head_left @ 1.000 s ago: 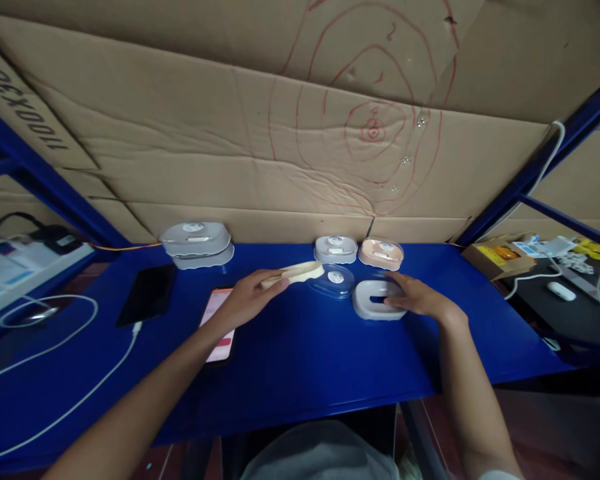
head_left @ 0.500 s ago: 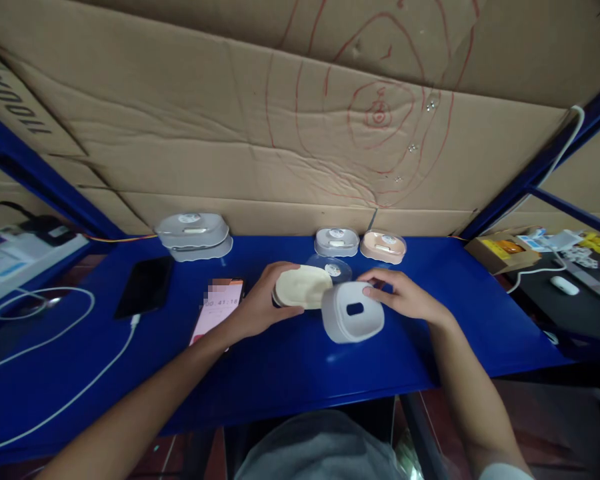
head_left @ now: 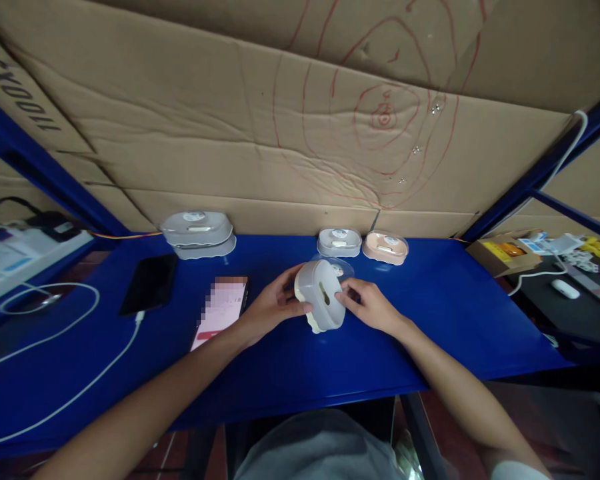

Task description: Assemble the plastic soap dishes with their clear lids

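A: How far along is the person?
B: Both hands, left hand and right hand, are pinching the grey shell onto the cream tray above the desk.
A: What is remaining?
B: The clear lid is lying behind, seemingly not yet fitted; 2 finished boxes are standing further back.

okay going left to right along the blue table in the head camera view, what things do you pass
White cable → black phone → stacked grey cases → lit phone → left hand → grey and cream case → right hand → peach case.

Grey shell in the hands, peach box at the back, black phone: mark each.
Grey shell (head_left: pixel 321 295), head view, face beside its slot.
Peach box (head_left: pixel 385 247), head view, lid top.
Black phone (head_left: pixel 149 292), head view, screen middle.
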`<action>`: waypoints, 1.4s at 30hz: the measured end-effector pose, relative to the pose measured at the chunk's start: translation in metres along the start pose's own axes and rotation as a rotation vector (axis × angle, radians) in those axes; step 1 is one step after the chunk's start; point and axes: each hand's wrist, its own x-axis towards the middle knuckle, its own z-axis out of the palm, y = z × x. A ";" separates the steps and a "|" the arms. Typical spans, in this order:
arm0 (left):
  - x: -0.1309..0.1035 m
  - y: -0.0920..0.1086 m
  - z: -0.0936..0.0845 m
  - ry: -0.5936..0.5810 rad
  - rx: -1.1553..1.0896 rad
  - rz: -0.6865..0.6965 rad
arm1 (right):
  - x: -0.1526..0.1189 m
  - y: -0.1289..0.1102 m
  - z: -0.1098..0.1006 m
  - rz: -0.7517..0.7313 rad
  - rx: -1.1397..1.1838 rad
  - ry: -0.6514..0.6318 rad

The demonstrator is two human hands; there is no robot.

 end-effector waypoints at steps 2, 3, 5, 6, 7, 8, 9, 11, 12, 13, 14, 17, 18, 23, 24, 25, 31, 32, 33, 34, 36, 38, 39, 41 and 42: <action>0.002 0.000 0.000 0.012 -0.008 -0.009 | 0.000 0.001 0.002 0.008 -0.007 -0.046; 0.002 0.000 0.000 0.017 -0.008 -0.015 | 0.000 0.002 0.004 0.009 -0.011 -0.067; 0.001 -0.004 0.001 0.020 -0.018 -0.036 | -0.001 0.003 0.010 0.006 -0.024 -0.092; 0.001 -0.006 0.001 0.013 -0.033 -0.057 | -0.001 0.003 0.013 0.003 -0.032 -0.094; -0.001 -0.009 0.002 -0.004 -0.054 -0.086 | -0.001 0.003 0.016 -0.003 -0.043 -0.093; -0.002 -0.011 0.003 -0.026 -0.073 -0.117 | -0.001 0.002 0.018 -0.011 -0.054 -0.089; -0.003 -0.013 0.005 -0.046 -0.087 -0.144 | -0.002 0.002 0.021 -0.023 -0.065 -0.084; -0.006 -0.014 0.006 -0.055 -0.103 -0.177 | -0.002 0.003 0.024 -0.056 -0.092 -0.074; -0.006 -0.013 0.007 -0.038 -0.119 -0.188 | -0.002 0.003 0.025 -0.075 -0.107 -0.065; -0.005 -0.012 0.007 -0.008 -0.146 -0.202 | -0.001 0.004 0.024 -0.092 -0.123 -0.049; -0.004 -0.010 0.006 0.040 -0.192 -0.219 | 0.000 0.005 0.024 -0.105 -0.136 -0.025; 0.001 -0.002 0.002 0.194 -0.343 -0.267 | 0.005 0.013 0.021 -0.117 -0.222 0.076; 0.004 0.001 0.000 0.232 -0.376 -0.271 | 0.007 0.016 0.021 -0.110 -0.270 0.099; 0.012 0.005 -0.010 0.326 -0.455 -0.245 | 0.012 0.031 0.024 0.001 -0.334 0.124; 0.013 0.005 -0.011 0.337 -0.473 -0.241 | 0.013 0.032 0.024 0.024 -0.310 0.136; 0.014 0.005 -0.012 0.344 -0.493 -0.238 | 0.012 0.033 0.023 0.042 -0.289 0.151; 0.015 0.009 -0.015 0.335 -0.559 -0.224 | 0.015 0.026 0.013 0.110 -0.073 0.243; 0.015 0.009 -0.015 0.335 -0.558 -0.217 | 0.018 0.022 0.012 0.127 -0.010 0.260; 0.015 0.010 -0.015 0.335 -0.554 -0.208 | 0.021 0.018 0.014 0.144 0.055 0.277; 0.015 0.010 -0.014 0.335 -0.549 -0.197 | 0.025 0.013 0.016 0.158 0.117 0.290; 0.014 0.011 -0.012 0.332 -0.537 -0.179 | 0.033 0.000 0.027 0.167 0.214 0.303; 0.012 0.010 -0.008 0.320 -0.530 -0.175 | 0.038 -0.012 0.043 0.163 0.300 0.316; 0.011 0.010 -0.005 0.313 -0.531 -0.180 | 0.038 -0.018 0.051 0.157 0.347 0.320; 0.007 0.010 0.001 0.299 -0.542 -0.189 | 0.034 -0.027 0.067 0.125 0.434 0.313; 0.004 0.009 0.004 0.291 -0.552 -0.187 | 0.030 -0.030 0.074 0.101 0.462 0.301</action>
